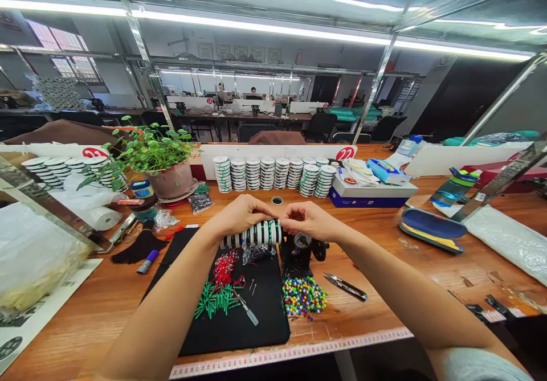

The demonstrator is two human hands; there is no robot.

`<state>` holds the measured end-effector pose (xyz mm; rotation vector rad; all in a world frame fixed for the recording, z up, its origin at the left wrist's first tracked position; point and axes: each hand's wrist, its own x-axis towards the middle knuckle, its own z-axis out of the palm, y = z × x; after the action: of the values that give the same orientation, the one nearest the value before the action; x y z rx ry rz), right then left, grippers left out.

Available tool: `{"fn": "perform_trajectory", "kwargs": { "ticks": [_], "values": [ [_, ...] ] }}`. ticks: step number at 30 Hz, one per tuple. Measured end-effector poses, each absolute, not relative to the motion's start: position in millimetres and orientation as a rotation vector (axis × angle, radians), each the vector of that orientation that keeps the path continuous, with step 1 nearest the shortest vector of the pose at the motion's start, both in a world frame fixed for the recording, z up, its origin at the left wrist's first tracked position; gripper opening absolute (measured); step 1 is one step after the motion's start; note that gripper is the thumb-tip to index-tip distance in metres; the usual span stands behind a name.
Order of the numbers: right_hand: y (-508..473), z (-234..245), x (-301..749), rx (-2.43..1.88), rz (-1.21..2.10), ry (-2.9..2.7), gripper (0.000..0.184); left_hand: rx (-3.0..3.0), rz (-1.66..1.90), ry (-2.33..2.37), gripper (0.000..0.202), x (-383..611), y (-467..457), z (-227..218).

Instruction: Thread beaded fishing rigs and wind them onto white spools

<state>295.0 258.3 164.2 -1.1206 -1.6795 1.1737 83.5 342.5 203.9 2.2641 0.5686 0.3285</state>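
A row of white spools wound with green and black [261, 234] sits on its side on the shaft of a small black winding machine [297, 255]. My left hand [245, 213] is over the top of the row, its fingers bent and closed together. At the row's right end, beside the machine's round dial, my right hand [308, 220] is closed in a pinch. Whatever lies between the fingertips of either hand is too small to make out. Under the row lies a small clear plastic bag [258, 254] on a black mat [260, 324].
On the mat are green sticks [217, 298], red cords [225, 267] and a small pointed tool [248, 312]. Colourful beads [304, 296] and thread snips [346, 286] lie to the right. Stacked spools [280, 174], a potted plant [171, 179] and a blue-and-white box [371, 196] stand behind.
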Motion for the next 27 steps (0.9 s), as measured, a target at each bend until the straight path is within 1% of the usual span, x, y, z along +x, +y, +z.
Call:
{"fn": "perform_trajectory", "kwargs": {
  "ticks": [11, 20, 27],
  "values": [
    [258.1, 179.5, 294.7, -1.084, 1.205, -1.865, 0.035, 2.306, 0.353, 0.554, 0.023, 84.0, 342.6, 204.2],
    [274.5, 192.0, 302.2, -1.012, 1.322, -2.094, 0.026, 2.343, 0.348, 0.547, 0.023, 83.9, 344.2, 207.1],
    [276.2, 199.1, 303.1, -1.049, 1.344, -2.192, 0.025, 2.326, 0.323, 0.556, 0.023, 85.2, 346.7, 206.0]
  ]
}}
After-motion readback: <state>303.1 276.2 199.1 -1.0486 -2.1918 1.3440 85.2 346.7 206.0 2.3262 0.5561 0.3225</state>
